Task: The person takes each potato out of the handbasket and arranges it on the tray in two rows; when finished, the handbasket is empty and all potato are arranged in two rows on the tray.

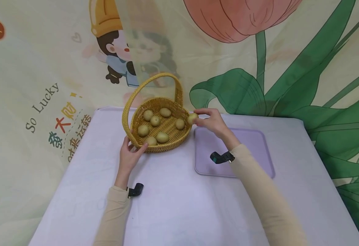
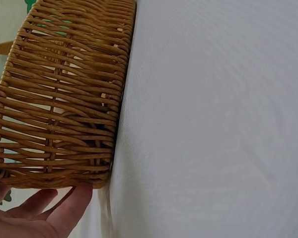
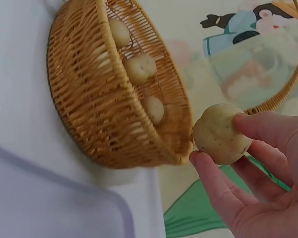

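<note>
A small, pale potato is pinched between the thumb and fingers of my right hand, at the right rim of a wicker basket. My left hand grips the basket's near left side, its thumb over the rim and its fingers against the woven wall. Several more potatoes lie spread over the basket floor. The tall arched handle stands up over the basket, which rests on the white tabletop.
To the right of the basket lies a flat lilac tray, partly under my right forearm in the head view. White cloth covers the table. A printed curtain with a big flower and cartoon figures hangs right behind the table's back edge.
</note>
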`<state>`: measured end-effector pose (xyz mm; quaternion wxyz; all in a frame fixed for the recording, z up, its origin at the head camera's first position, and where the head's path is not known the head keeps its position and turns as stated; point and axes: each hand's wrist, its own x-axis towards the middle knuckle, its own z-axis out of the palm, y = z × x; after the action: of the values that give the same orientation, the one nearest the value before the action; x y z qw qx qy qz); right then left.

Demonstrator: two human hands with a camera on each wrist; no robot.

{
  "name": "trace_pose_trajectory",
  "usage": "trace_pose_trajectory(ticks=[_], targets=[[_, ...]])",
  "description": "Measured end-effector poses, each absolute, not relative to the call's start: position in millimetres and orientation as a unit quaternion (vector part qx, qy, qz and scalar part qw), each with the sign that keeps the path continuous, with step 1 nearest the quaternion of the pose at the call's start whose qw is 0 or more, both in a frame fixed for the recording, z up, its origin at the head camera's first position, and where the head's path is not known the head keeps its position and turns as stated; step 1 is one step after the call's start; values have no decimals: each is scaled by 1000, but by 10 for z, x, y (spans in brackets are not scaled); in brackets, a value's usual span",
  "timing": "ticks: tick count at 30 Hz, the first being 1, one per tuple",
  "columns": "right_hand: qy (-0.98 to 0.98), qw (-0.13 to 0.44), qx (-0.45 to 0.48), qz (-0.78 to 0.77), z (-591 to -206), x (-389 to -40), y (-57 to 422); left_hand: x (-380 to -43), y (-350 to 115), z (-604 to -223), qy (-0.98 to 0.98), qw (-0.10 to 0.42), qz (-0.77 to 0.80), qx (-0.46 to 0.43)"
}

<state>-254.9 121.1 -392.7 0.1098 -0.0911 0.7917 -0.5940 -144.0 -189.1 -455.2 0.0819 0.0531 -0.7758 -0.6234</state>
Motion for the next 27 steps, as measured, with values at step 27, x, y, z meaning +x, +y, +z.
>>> trace_pose_trajectory(ticks=[27], targets=[[783,123,37,-608,-4599,-2553,1608,-1413,-1885,-4521,-783,80,-615,52]])
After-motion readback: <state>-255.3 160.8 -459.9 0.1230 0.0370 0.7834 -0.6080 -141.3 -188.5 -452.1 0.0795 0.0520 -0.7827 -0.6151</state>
